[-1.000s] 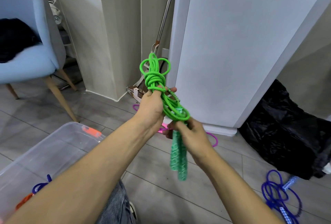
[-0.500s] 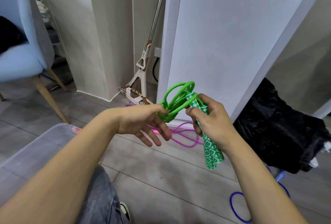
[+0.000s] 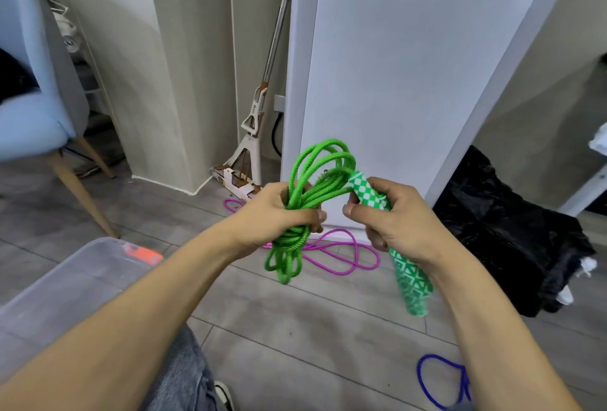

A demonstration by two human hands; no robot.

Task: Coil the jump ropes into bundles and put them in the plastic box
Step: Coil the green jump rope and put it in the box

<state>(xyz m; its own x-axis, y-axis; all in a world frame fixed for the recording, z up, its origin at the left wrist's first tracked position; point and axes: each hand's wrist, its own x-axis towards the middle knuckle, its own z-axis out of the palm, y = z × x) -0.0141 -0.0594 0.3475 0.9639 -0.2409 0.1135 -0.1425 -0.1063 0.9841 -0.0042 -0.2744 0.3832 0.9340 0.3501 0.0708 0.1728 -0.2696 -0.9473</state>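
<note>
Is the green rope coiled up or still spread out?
Coiled: the left hand grips the green rope as bunched loops, and the right hand holds its handles.

You get bright, even daylight; glare spots on the white panel [image 3: 410, 66] at 1 o'clock, edges bowed, slight softness throughout.

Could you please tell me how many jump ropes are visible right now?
3: the green jump rope held in both hands, the purple jump rope on the floor behind it, the blue jump rope bottom right. The plastic box may hide more.
</note>
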